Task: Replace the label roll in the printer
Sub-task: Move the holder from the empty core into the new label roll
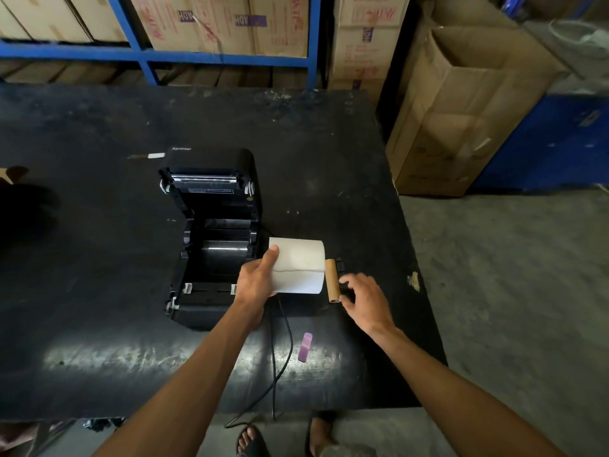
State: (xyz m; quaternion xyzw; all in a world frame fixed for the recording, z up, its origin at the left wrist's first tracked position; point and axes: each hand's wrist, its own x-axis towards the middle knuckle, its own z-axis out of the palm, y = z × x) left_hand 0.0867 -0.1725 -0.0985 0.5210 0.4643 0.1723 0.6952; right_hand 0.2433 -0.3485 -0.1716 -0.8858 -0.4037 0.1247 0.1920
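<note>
The black label printer [211,245] stands on the dark table with its lid swung up and its roll bay bare. My left hand [255,283] grips the left end of a white label roll [298,267], held just right of the printer's front corner. An empty brown cardboard core [332,281] lies right beside the roll's other end. A black plastic spindle piece [340,264] lies along the core's right side. My right hand [364,300] has its thumb and fingers curled onto that piece's near end.
The black table [99,291] ends close to my right arm. A pink tube [304,347] and black cables [280,357] lie near the front edge. A white label scrap [155,155] lies behind the printer. An open carton [461,110] stands on the floor at right.
</note>
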